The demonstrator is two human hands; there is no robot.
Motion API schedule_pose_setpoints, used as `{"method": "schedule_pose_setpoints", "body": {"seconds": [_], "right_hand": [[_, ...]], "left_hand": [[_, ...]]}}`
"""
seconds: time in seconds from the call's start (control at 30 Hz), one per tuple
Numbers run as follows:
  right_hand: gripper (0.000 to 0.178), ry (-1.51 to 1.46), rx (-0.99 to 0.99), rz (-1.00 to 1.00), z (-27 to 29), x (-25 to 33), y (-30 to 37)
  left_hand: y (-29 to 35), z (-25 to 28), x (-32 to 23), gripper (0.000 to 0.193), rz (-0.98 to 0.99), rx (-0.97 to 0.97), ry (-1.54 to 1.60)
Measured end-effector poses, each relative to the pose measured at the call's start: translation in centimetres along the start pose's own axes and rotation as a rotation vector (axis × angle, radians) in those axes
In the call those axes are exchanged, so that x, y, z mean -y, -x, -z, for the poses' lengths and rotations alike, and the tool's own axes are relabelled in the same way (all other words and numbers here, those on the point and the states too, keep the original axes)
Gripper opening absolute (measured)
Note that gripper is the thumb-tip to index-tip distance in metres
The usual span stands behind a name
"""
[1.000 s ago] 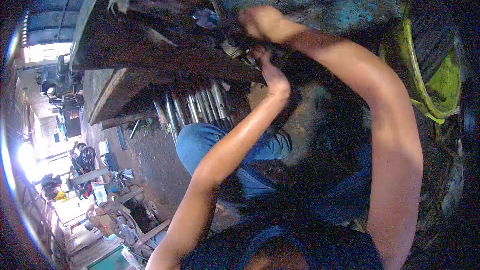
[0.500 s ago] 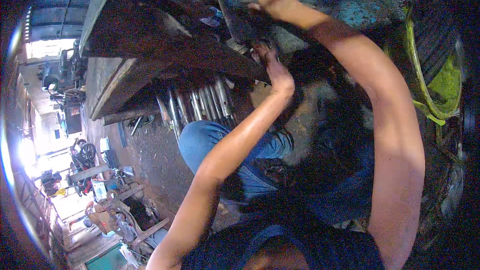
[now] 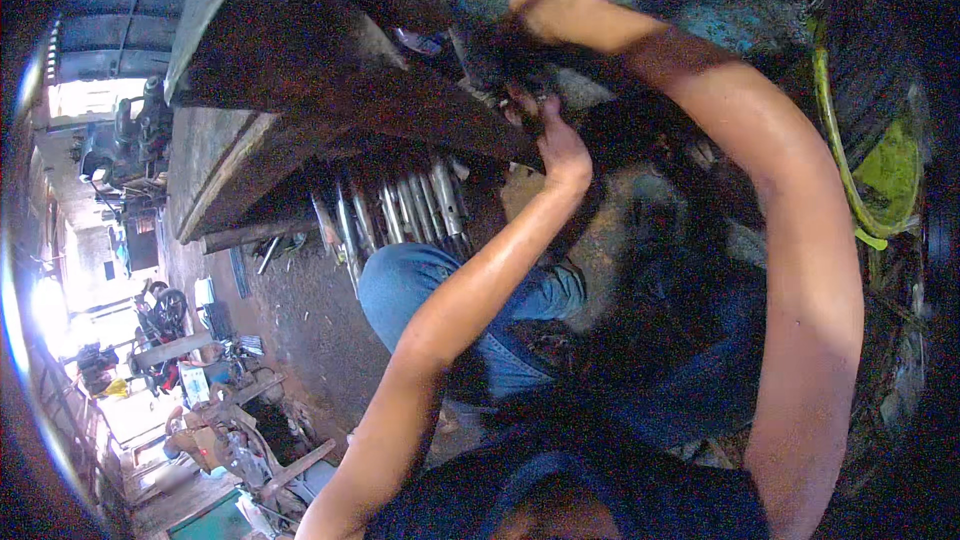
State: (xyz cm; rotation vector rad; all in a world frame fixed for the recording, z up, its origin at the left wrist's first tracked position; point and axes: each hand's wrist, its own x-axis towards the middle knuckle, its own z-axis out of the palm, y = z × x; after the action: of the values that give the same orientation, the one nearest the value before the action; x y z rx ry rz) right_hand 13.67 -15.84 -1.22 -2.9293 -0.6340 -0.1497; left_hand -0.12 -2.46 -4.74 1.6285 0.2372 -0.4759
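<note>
My right hand (image 3: 556,12) is closed in a fist in front of a blue-grey worn surface at the top. What it grips, if anything, is hidden in shadow. Lower down, my left hand (image 3: 557,145) reaches in beside a large dark metal piece (image 3: 400,115). Its fingers are bent against a small dark part at that piece's end, too shadowed to name. Above the left hand, a blurred greyish bar-like shape (image 3: 465,55) runs toward its fingers.
Several shiny metal tubes (image 3: 415,202) stand below the wooden-edged bench (image 3: 225,165). My bent knee (image 3: 400,275) is close under my left forearm. A yellow-green hose (image 3: 828,120) curves at right. A motorbike (image 3: 165,310) and clutter stand at far left.
The view has shifted slightly. My right fist has moved a little left and down, and its forearm has swung slightly right. My left hand stays at the same dark part.
</note>
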Motion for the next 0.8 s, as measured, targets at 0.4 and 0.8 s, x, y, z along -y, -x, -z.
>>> {"method": "schedule_pose_setpoints", "body": {"seconds": [0.4,0.8], "right_hand": [[0.044,-0.394,0.152,-0.318,-1.2,-0.2,-1.7],[0.045,-0.281,0.121,-0.569,-2.4,-1.3,-7.4]], "left_hand": [[1.2,-0.1,-1.6,0.036,-0.188,-0.026,-0.111],[-0.7,0.4,0.8,0.049,-0.646,-0.087,-0.817]]}}
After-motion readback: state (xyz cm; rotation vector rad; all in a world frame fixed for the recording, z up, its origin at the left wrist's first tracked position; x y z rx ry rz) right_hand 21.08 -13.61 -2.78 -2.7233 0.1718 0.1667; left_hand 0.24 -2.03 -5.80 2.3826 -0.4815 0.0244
